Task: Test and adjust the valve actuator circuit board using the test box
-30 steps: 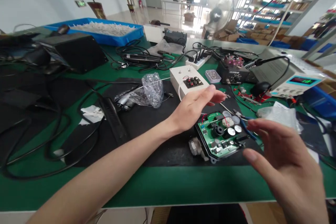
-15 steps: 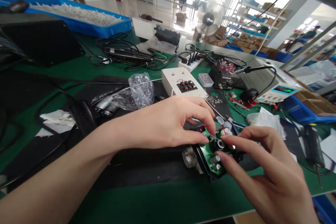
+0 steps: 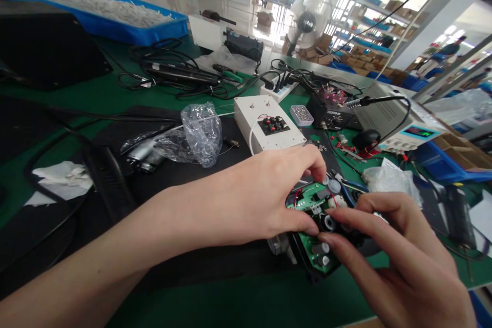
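Both hands have dropped onto the circuit board (image 3: 309, 247) since 1 s ago. Left hand (image 3: 274, 195) half-curled over it; right hand (image 3: 400, 251) thumb and forefinger nearly closed at the black cylinder (image 3: 328, 223). Can't tell if either grips. Board's near the desk's (image 3: 230, 300) front edge, white switch box (image 3: 267, 136) behind.

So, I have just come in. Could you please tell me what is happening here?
A person has both hands over a green circuit board in a black housing. The right grip has its thumb and forefinger at a round black part on the board; the left grip has its thumb just beside it. How firmly either holds cannot be told. Behind them stands a white box, with a clear plastic bag to its left.
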Available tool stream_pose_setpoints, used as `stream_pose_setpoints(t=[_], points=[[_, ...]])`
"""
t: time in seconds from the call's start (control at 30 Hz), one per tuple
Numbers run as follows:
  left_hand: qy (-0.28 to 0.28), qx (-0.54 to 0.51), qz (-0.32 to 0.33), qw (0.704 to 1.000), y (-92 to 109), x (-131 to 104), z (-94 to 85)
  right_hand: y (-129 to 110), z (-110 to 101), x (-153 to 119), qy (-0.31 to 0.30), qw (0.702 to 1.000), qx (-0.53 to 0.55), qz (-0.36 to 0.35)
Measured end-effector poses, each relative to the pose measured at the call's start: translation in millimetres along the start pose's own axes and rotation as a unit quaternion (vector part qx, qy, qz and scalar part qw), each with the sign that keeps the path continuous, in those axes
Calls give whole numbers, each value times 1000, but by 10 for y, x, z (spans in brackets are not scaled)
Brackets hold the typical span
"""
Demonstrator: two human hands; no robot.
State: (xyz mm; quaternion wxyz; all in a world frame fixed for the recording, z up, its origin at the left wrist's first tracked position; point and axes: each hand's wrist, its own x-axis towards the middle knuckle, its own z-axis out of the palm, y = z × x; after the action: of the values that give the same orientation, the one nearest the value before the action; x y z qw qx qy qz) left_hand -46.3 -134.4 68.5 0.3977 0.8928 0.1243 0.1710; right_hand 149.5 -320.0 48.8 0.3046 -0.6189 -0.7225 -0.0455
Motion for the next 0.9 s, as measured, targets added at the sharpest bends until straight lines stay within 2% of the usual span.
stream_pose_setpoints(t=[0.33, 0.47, 0.9], points=[[9, -52, -77, 996, -6, -23, 28, 16, -2, 33, -12, 1000, 17, -8], [-7, -64, -98, 993, 3, -19, 2, -4, -1, 62, -18, 1000, 22, -2], [-10, -45, -88, 995, -15, -15, -2, -33, 2, 65, -16, 1000, 3, -4]])
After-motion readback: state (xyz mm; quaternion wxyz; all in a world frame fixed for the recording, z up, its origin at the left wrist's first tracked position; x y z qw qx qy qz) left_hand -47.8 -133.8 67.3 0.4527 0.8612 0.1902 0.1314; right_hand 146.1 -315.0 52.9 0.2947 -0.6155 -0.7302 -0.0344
